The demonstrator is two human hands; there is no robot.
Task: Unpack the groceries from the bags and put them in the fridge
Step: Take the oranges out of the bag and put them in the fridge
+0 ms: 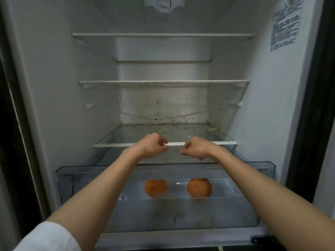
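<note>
The fridge (54,87) is seen open, its smooth white side walls framing a deep cavity. Three glass shelves are set inside: the top shelf (163,35), the middle shelf (164,82) and the lowest shelf (203,143), each edged with a white front strip. Wide open room is left above every shelf, since nothing stands on them; only dark specks and pale green scraps (213,129) are scattered on the lowest glass and back wall.

Below, a clear plastic drawer (261,166) is pulled forward past the shelf edge. Two round orange fruits (155,187) are lying in it, side by side yet apart, near the middle, with free floor to either side.

Both bare forearms are stretched over the drawer. The left hand (151,145) is loosely curled, its fingertips pinched together just at the front strip of the lowest shelf; nothing is visibly held. The right hand (196,148) is likewise half closed and empty, close beside the left, a narrow gap kept between them. A white sleeve (47,236) is rolled up on the left arm. A printed label (285,26) is stuck on the right wall
</note>
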